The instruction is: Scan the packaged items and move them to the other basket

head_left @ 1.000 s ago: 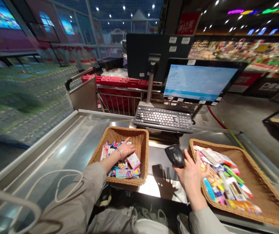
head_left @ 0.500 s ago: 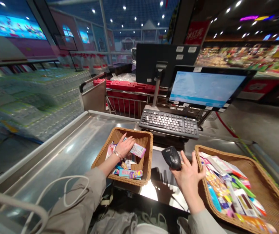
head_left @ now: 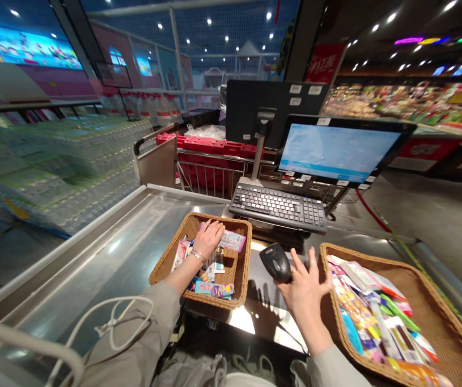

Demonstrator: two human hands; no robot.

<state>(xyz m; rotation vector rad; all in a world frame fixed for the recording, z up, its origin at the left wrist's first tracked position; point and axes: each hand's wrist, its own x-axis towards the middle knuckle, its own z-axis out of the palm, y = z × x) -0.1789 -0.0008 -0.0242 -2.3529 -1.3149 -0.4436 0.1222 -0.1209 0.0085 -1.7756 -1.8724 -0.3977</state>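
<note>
My left hand [head_left: 208, 237] reaches into a small wicker basket [head_left: 166, 261] of snack packets and closes on a pink packet [head_left: 233, 240] at the basket's far side. A bracelet sits on that wrist. My right hand [head_left: 303, 285] hovers between the two baskets and holds a black handheld barcode scanner [head_left: 275, 262], with several fingers raised and spread. To the right lies a large wicker tray [head_left: 436, 290] full of colourful packets.
Behind the baskets stand a black keyboard [head_left: 279, 207] and a lit checkout screen [head_left: 339, 153]. The steel counter [head_left: 105, 252] runs to the left, with a white cable [head_left: 109, 328] on it. A cart with red crates [head_left: 210, 145] stands beyond.
My left hand has moved toward the far side of the small basket, carrying the pink packet. My right hand with the scanner has drifted left, away from the large tray.
</note>
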